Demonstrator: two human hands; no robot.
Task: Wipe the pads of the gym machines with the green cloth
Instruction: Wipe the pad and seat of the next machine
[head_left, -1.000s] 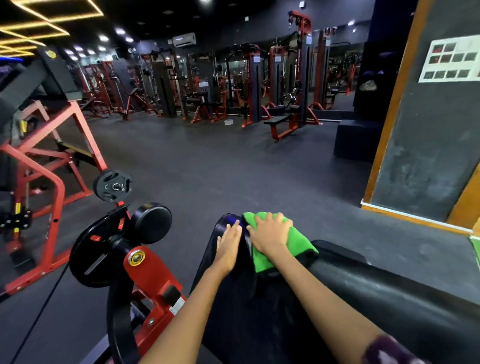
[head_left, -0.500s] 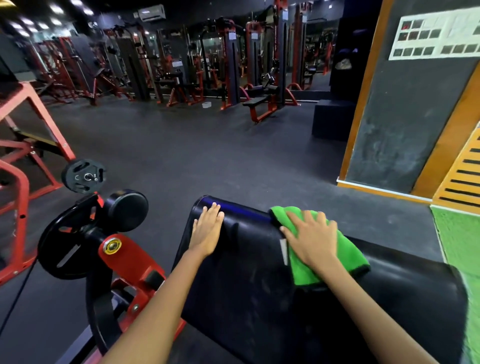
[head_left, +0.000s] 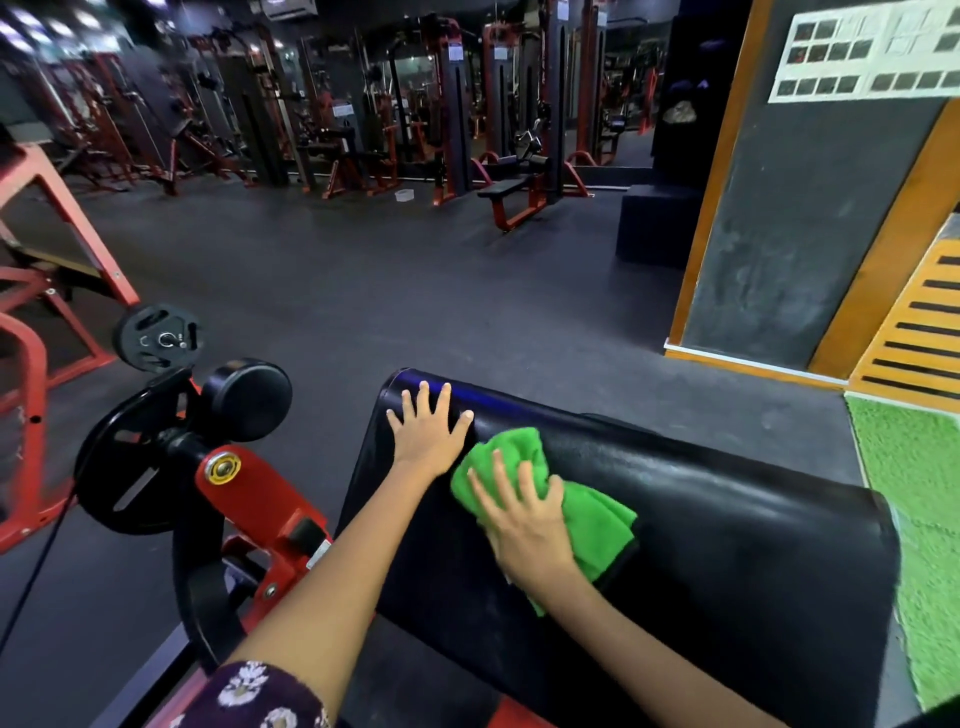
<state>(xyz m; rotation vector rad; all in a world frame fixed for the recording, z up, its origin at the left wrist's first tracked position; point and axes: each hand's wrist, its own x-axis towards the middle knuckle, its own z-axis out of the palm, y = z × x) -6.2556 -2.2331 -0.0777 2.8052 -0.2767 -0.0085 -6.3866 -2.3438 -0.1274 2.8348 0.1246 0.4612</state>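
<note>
A wide black padded machine pad (head_left: 727, 519) fills the lower middle of the head view. My left hand (head_left: 426, 431) lies flat on the pad's far left corner, fingers spread. My right hand (head_left: 524, 514) presses the bunched green cloth (head_left: 592, 514) onto the pad's sloping face just right of the left hand; its fingers are mostly straight over the cloth. Part of the cloth is hidden under the palm.
The machine's red arm (head_left: 260, 499) with a round black roller (head_left: 247, 400) and a weight plate (head_left: 158, 338) stands to the left. A grey and orange wall pillar (head_left: 789, 234) rises at right, green turf (head_left: 919, 493) beside it. Rows of machines line the far wall.
My right hand has slid the green cloth leftward and down the pad, toward my left hand. The left hand stays flat on the pad's corner, and the view has tilted a little lower.
</note>
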